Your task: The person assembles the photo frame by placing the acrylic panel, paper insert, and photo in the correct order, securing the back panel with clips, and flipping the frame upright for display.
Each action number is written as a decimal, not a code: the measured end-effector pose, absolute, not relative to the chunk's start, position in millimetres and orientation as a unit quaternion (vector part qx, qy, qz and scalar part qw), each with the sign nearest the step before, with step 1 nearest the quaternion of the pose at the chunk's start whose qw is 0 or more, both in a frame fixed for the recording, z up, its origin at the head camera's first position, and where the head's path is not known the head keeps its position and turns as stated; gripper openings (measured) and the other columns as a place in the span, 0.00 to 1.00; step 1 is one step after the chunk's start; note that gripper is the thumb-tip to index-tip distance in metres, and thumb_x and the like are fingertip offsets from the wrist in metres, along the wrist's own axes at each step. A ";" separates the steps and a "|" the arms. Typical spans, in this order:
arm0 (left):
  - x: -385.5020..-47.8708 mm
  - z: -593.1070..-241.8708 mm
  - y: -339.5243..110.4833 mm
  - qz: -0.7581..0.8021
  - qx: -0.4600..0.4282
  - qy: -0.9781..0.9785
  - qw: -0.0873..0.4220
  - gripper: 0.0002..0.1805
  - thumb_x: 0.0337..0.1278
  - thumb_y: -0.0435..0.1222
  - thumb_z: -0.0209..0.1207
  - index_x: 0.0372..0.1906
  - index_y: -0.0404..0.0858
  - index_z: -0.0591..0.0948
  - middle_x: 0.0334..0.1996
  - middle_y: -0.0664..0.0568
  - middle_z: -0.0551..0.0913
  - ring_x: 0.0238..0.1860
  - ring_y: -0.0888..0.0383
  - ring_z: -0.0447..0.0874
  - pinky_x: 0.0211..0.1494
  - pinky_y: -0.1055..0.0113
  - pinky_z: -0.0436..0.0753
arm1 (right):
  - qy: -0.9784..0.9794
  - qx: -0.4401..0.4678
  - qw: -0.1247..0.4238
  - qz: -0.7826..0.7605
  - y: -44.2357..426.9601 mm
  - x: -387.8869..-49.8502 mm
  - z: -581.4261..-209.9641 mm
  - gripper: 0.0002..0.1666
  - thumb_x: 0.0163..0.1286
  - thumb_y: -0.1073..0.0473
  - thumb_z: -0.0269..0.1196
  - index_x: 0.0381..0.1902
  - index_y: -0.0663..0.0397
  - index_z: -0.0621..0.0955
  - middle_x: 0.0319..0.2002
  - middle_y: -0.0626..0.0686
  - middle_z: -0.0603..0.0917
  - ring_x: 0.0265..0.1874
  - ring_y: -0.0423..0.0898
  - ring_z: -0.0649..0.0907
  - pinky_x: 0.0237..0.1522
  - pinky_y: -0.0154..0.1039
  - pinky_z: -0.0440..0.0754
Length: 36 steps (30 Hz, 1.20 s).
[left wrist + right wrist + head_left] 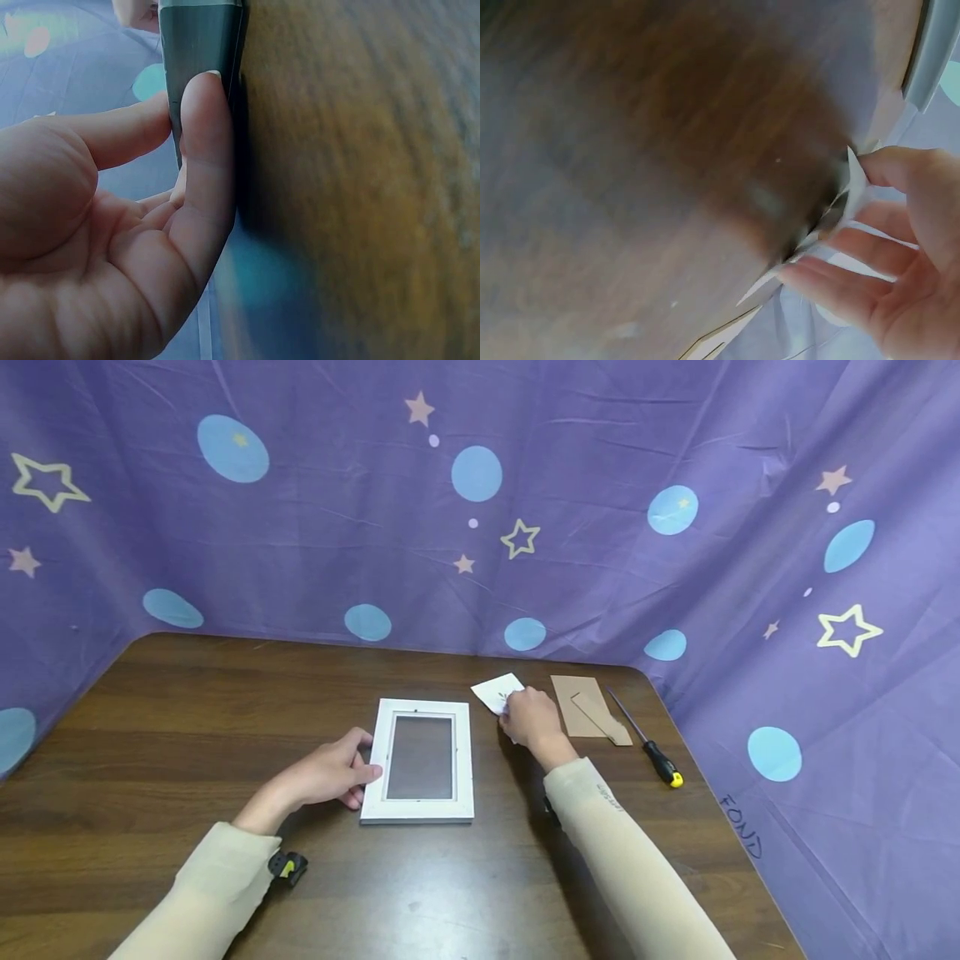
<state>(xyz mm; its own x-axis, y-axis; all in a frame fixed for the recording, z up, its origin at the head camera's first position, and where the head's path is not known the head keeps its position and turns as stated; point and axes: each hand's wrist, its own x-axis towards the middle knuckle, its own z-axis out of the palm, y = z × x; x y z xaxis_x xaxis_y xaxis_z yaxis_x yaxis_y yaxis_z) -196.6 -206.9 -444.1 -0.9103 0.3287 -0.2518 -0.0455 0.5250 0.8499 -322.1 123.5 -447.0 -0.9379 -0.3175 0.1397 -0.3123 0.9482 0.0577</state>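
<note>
A white picture frame [462, 760] lies flat on the table, its rectangular opening showing a dark grey surface. My left hand [330, 772] pinches the left edge of this frame, thumb on the top face and fingers along the side. The left wrist view shows the frame's grey side edge [199, 45] between thumb and fingers. To the right and further back, my right hand [534, 718] holds a small white sheet of paper [491, 693] with a dark printed motif, partly hidden by the hand. Seen from the right wrist, the paper [855, 184] is bent between thumb and fingers.
A brown backing board [573, 714] with a stand leg lies right of my right hand. Beside it, near the table's right edge, is a screwdriver [660, 762] with a black and yellow handle. A purple patterned curtain [315, 510] hangs behind the wooden table [225, 693].
</note>
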 end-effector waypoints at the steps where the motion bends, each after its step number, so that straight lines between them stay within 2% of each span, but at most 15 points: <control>1: -196.6 -444.4 -206.6 0.480 0.083 0.851 0.195 0.33 0.77 0.35 0.61 0.73 0.24 0.60 0.35 0.41 0.79 0.28 0.52 0.83 0.34 0.58 0.90 | -0.983 0.163 0.082 -0.021 123.4 -322.5 -447.3 0.12 0.66 0.54 0.71 0.30 0.58 0.87 0.32 0.61 0.90 0.33 0.62 0.90 0.33 0.54 0.89; 4: -197.7 -445.6 -206.1 0.480 0.077 0.852 0.198 0.33 0.77 0.35 0.61 0.74 0.25 0.60 0.35 0.41 0.79 0.28 0.52 0.84 0.34 0.58 0.90 | -0.978 0.170 0.118 -0.022 124.3 -323.9 -447.3 0.11 0.63 0.56 0.71 0.28 0.59 0.86 0.30 0.62 0.89 0.29 0.63 0.89 0.29 0.55 0.88; 8: -199.3 -446.2 -206.0 0.476 0.074 0.853 0.199 0.33 0.77 0.35 0.62 0.74 0.26 0.61 0.35 0.41 0.79 0.28 0.52 0.84 0.34 0.59 0.90 | -0.971 0.167 0.172 -0.002 128.6 -326.1 -442.7 0.09 0.61 0.59 0.71 0.30 0.60 0.84 0.28 0.62 0.89 0.27 0.64 0.88 0.28 0.57 0.87; 13: -198.2 -445.1 -206.7 0.484 0.084 0.849 0.193 0.31 0.77 0.34 0.61 0.72 0.24 0.61 0.34 0.41 0.79 0.27 0.52 0.83 0.33 0.58 0.90 | -0.970 0.135 0.199 0.025 135.6 -328.2 -430.3 0.11 0.64 0.57 0.68 0.34 0.61 0.84 0.29 0.64 0.88 0.29 0.65 0.88 0.29 0.58 0.86; 15: -197.4 -445.3 -207.0 0.489 0.090 0.847 0.190 0.31 0.77 0.33 0.61 0.71 0.23 0.61 0.33 0.42 0.79 0.27 0.53 0.83 0.32 0.58 0.90 | -0.970 0.124 0.206 0.040 138.8 -328.8 -425.6 0.11 0.64 0.56 0.65 0.33 0.61 0.84 0.29 0.65 0.88 0.29 0.67 0.88 0.28 0.59 0.85; 18: -196.6 -446.1 -206.5 0.494 0.091 0.843 0.190 0.30 0.76 0.33 0.61 0.70 0.24 0.61 0.32 0.42 0.79 0.27 0.53 0.83 0.32 0.58 0.90 | -0.967 0.111 0.216 0.072 144.2 -327.9 -418.9 0.11 0.63 0.57 0.62 0.25 0.59 0.81 0.25 0.64 0.85 0.26 0.66 0.86 0.26 0.59 0.83; 21: -197.8 -446.8 -206.9 0.494 0.094 0.843 0.192 0.30 0.76 0.33 0.61 0.70 0.24 0.61 0.32 0.41 0.79 0.27 0.53 0.84 0.32 0.59 0.90 | -0.966 0.105 0.202 0.119 150.0 -324.8 -412.0 0.16 0.61 0.60 0.61 0.15 0.53 0.72 0.17 0.55 0.77 0.20 0.56 0.78 0.21 0.52 0.76; 25: -201.3 -448.9 -208.4 0.487 0.092 0.845 0.201 0.30 0.76 0.35 0.61 0.70 0.26 0.61 0.33 0.42 0.80 0.27 0.53 0.84 0.33 0.61 0.90 | -0.965 0.096 0.155 0.187 154.8 -320.2 -402.3 0.21 0.61 0.62 0.60 0.13 0.49 0.65 0.13 0.47 0.64 0.20 0.48 0.66 0.21 0.42 0.63; 26: -201.9 -449.3 -208.9 0.484 0.097 0.846 0.203 0.30 0.77 0.35 0.60 0.70 0.25 0.61 0.33 0.42 0.80 0.27 0.53 0.84 0.33 0.61 0.90 | -0.964 0.094 0.144 0.202 155.4 -318.8 -399.6 0.19 0.61 0.62 0.61 0.13 0.50 0.67 0.13 0.47 0.65 0.20 0.47 0.67 0.22 0.41 0.63; 28: -201.6 -448.9 -208.1 0.484 0.095 0.846 0.202 0.30 0.77 0.35 0.60 0.71 0.25 0.61 0.33 0.42 0.80 0.27 0.53 0.84 0.33 0.61 0.90 | -0.962 0.092 0.126 0.226 155.6 -315.9 -394.1 0.13 0.63 0.62 0.61 0.18 0.53 0.77 0.16 0.48 0.73 0.23 0.48 0.72 0.24 0.41 0.68; 31: -198.9 -446.4 -206.2 0.486 0.092 0.847 0.197 0.30 0.77 0.34 0.61 0.71 0.24 0.61 0.33 0.42 0.79 0.27 0.53 0.84 0.32 0.60 0.90 | -0.956 0.088 0.097 0.263 153.5 -309.8 -386.8 0.09 0.67 0.61 0.62 0.34 0.56 0.88 0.27 0.53 0.85 0.30 0.51 0.82 0.31 0.42 0.78; 33: -197.1 -445.1 -205.4 0.487 0.090 0.847 0.193 0.31 0.76 0.34 0.61 0.71 0.24 0.61 0.33 0.41 0.79 0.27 0.53 0.84 0.32 0.59 0.90 | -0.949 0.087 0.076 0.293 150.3 -303.9 -382.4 0.11 0.69 0.61 0.63 0.44 0.57 0.89 0.34 0.55 0.89 0.34 0.52 0.85 0.35 0.43 0.82; 36: -196.3 -444.5 -206.3 0.483 0.090 0.849 0.193 0.31 0.77 0.34 0.61 0.72 0.24 0.61 0.34 0.42 0.79 0.27 0.53 0.83 0.32 0.58 0.90 | -0.933 0.093 0.051 0.343 143.9 -293.9 -379.0 0.08 0.71 0.62 0.65 0.44 0.59 0.87 0.33 0.56 0.87 0.33 0.49 0.84 0.33 0.39 0.81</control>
